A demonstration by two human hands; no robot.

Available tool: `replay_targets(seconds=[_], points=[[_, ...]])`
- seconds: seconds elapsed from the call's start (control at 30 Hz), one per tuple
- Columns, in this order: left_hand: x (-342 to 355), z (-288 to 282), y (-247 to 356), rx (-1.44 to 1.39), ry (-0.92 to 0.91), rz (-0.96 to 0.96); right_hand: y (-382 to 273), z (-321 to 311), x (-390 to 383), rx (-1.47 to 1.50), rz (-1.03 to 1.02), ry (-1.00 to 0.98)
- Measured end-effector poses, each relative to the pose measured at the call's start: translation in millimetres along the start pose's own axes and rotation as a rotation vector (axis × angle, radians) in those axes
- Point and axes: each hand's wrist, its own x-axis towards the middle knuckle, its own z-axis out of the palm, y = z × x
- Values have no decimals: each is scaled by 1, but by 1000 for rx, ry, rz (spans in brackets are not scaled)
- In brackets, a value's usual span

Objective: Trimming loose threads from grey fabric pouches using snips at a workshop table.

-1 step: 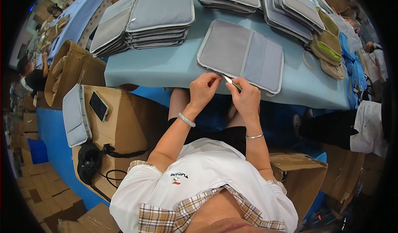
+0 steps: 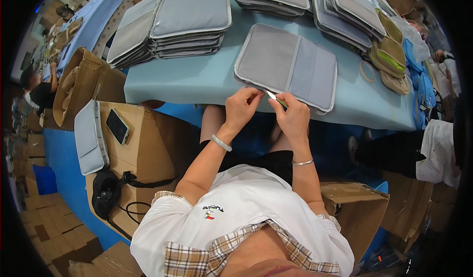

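A flat grey padded sleeve (image 2: 268,55) with a pale piped border lies aslant at the table's near edge, a lighter panel across its right part. My left hand (image 2: 240,108) pinches the sleeve's near edge by its left corner; any thread between the fingertips is too small to make out. Closed in my right hand (image 2: 294,118) is a small pair of thread snips (image 2: 271,95), with silvery blades and a bit of green showing. The blade tips point at the sleeve's edge, just right of my left fingertips.
Stacks of grey sleeves (image 2: 192,11) stand along the far side of the blue-covered table (image 2: 182,77). Olive pouches (image 2: 388,55) and a tape ring (image 2: 367,71) are at right. A carton (image 2: 143,134) on my left bears a phone (image 2: 118,127), another sleeve and a black strapped device.
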Motion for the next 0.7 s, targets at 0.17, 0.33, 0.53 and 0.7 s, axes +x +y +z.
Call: replay_targets(seconds=[0.17, 0.33, 0.53, 0.7], points=[[6, -29, 13, 194, -328, 17, 3, -15, -6, 90, 7, -48], [41, -37, 38, 178, -188, 208, 7, -29, -9, 153, 67, -14], [71, -40, 33, 422, -436, 480, 12, -33, -7, 163, 78, -2], [77, -38, 37, 579, -566, 611, 6, -39, -1, 146, 122, -3]])
